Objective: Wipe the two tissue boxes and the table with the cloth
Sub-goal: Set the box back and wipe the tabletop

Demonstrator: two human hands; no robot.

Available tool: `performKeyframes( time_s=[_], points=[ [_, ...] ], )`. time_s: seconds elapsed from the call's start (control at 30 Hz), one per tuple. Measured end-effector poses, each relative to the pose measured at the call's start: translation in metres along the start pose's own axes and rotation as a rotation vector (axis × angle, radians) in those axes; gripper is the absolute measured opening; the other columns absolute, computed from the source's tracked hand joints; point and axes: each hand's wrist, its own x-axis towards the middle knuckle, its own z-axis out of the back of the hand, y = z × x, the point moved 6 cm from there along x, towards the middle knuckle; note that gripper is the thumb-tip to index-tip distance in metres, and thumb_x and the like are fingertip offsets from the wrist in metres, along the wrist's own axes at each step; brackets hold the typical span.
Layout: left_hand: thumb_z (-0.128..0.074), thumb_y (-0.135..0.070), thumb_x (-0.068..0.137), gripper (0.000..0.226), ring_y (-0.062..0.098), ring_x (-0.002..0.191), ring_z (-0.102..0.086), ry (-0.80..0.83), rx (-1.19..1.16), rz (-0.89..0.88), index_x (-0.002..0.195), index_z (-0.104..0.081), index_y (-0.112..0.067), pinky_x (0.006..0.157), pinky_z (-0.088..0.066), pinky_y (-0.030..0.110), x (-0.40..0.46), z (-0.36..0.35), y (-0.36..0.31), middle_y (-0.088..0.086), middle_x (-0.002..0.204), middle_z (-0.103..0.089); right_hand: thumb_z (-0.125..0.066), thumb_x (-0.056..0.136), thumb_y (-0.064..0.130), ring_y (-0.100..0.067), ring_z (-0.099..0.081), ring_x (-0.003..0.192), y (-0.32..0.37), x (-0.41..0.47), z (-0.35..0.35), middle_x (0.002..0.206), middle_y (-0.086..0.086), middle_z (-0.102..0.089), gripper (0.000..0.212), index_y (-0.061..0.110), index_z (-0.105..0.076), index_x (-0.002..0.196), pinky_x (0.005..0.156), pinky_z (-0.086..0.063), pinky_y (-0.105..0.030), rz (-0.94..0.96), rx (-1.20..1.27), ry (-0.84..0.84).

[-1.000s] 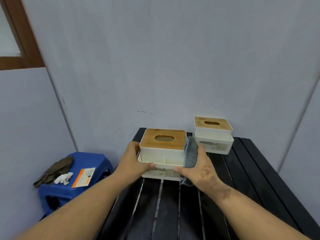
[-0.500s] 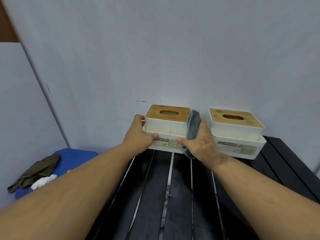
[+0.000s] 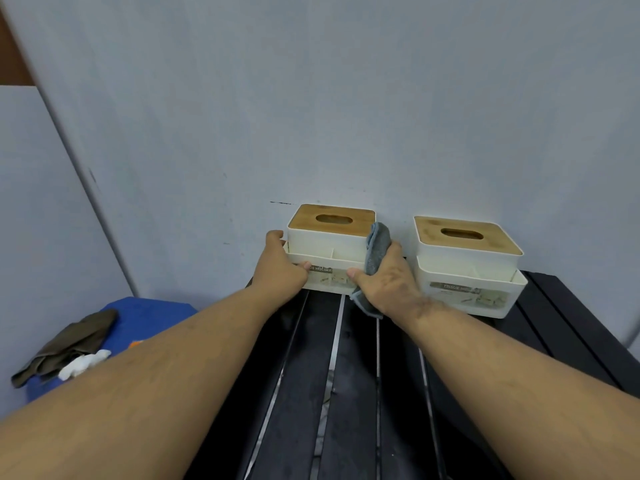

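Observation:
Two white tissue boxes with wooden lids stand at the back of the black slatted table (image 3: 349, 382), against the wall. My left hand (image 3: 280, 268) grips the left side of the left tissue box (image 3: 329, 244), thumb on its front. My right hand (image 3: 388, 282) holds the grey cloth (image 3: 376, 251) against that box's right side, thumb on the front; the cloth's lower end hangs out under my palm. The right tissue box (image 3: 467, 265) stands apart, just right of my right hand.
A blue stool (image 3: 152, 317) stands left of the table and carries a brown rag (image 3: 69, 344), a white crumpled piece (image 3: 85, 363) and an orange item mostly hidden by my arm. Grey walls close in behind and to the left.
Both hands have carried the left box from the front of the table back to the wall, beside the right box. The grips and the cloth stay as they were.

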Motion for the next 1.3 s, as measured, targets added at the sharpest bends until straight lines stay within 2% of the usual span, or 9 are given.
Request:
performKeyframes(
  time_s=[0.23, 0.4, 0.57, 0.7, 0.77, 0.83, 0.93, 1.03, 1.3],
  points=[
    [-0.073, -0.015, 0.089, 0.057, 0.019, 0.121, -0.054, -0.041, -0.002, -0.027, 0.136, -0.039, -0.012, 0.095, -0.048, 0.029, -0.053, 0.011, -0.02, 0.005, 0.134, -0.049, -0.086, 0.077, 0.021, -0.02, -0.055, 0.118, -0.007, -0.067, 0.028, 0.13, 0.0, -0.052, 0.086, 0.022, -0.034, 0.146, 0.104, -0.048, -0.036, -0.042, 0.172, 0.113],
    [-0.07, -0.028, 0.092, 0.045, 0.01, 0.12, -0.053, 0.152, 0.215, -0.2, 0.133, -0.052, -0.021, 0.102, -0.044, 0.026, -0.154, 0.026, -0.029, -0.007, 0.131, -0.053, -0.085, 0.072, 0.001, -0.028, -0.075, 0.09, -0.027, -0.149, 0.12, 0.113, -0.012, -0.07, 0.066, 0.033, -0.061, 0.124, 0.072, -0.062, -0.035, -0.211, 0.364, 0.241],
    [-0.071, -0.032, 0.091, 0.023, 0.004, 0.107, -0.057, 0.245, 0.406, -0.308, 0.113, -0.063, -0.028, 0.093, -0.047, 0.024, -0.24, 0.073, -0.017, -0.015, 0.113, -0.061, -0.086, 0.068, 0.031, -0.021, -0.072, 0.078, -0.056, -0.244, 0.24, 0.104, -0.006, -0.069, 0.058, 0.036, -0.062, 0.121, 0.065, -0.056, -0.027, -0.255, 0.105, 0.137],
    [-0.07, -0.037, 0.09, 0.02, 0.013, 0.104, -0.061, 0.23, 0.563, -0.291, 0.107, -0.066, -0.028, 0.089, -0.05, 0.033, -0.288, 0.109, 0.004, -0.013, 0.108, -0.065, -0.062, 0.087, 0.058, -0.02, -0.062, 0.078, -0.089, -0.324, 0.286, 0.114, -0.005, -0.062, 0.036, 0.041, -0.06, 0.119, 0.059, -0.049, -0.018, -0.271, -0.079, 0.029],
    [-0.065, -0.045, 0.089, 0.022, 0.014, 0.111, -0.062, 0.236, 0.634, -0.302, 0.104, -0.069, -0.03, 0.088, -0.05, 0.033, -0.307, 0.122, 0.015, -0.014, 0.114, -0.068, -0.044, 0.075, 0.087, -0.019, -0.057, 0.093, -0.122, -0.345, 0.28, 0.114, -0.001, -0.056, 0.06, 0.05, -0.057, 0.12, 0.079, -0.046, -0.027, -0.235, -0.446, 0.091],
    [-0.05, -0.057, 0.086, 0.04, 0.014, 0.12, -0.061, 0.213, 0.671, -0.296, 0.111, -0.071, -0.033, 0.091, -0.05, 0.035, -0.319, 0.134, 0.024, -0.016, 0.124, -0.068, -0.052, 0.083, 0.074, -0.027, -0.056, 0.102, -0.161, -0.352, 0.267, 0.12, -0.001, -0.053, 0.057, 0.045, -0.058, 0.131, 0.091, -0.047, -0.037, -0.205, -0.707, 0.086],
    [-0.034, -0.066, 0.082, 0.063, 0.021, 0.137, -0.051, 0.224, 0.656, -0.284, 0.126, -0.067, -0.035, 0.104, -0.047, 0.047, -0.327, 0.138, 0.039, -0.014, 0.14, -0.06, -0.063, 0.092, 0.036, -0.037, -0.055, 0.093, -0.158, -0.363, 0.246, 0.119, -0.007, -0.054, 0.041, 0.033, -0.062, 0.133, 0.082, -0.051, -0.044, -0.134, -0.812, -0.142],
    [-0.035, -0.06, 0.088, 0.057, 0.024, 0.143, -0.044, 0.221, 0.632, -0.261, 0.129, -0.064, -0.033, 0.111, -0.04, 0.051, -0.329, 0.134, 0.043, -0.013, 0.145, -0.057, -0.062, 0.091, 0.027, -0.032, -0.052, 0.085, -0.103, -0.375, 0.196, 0.106, -0.005, -0.054, 0.031, 0.039, -0.062, 0.12, 0.067, -0.048, -0.039, -0.049, -0.769, -0.254],
    [-0.061, -0.018, 0.097, 0.033, 0.027, 0.138, -0.05, 0.179, 0.544, -0.234, 0.128, -0.065, -0.026, 0.11, -0.041, 0.051, -0.324, 0.137, 0.05, -0.004, 0.136, -0.065, -0.048, 0.099, 0.026, -0.032, -0.045, 0.101, 0.052, -0.407, -0.004, 0.125, -0.003, -0.049, 0.039, 0.044, -0.046, 0.133, 0.083, -0.043, -0.046, 0.528, -0.543, 0.32]
  ],
)
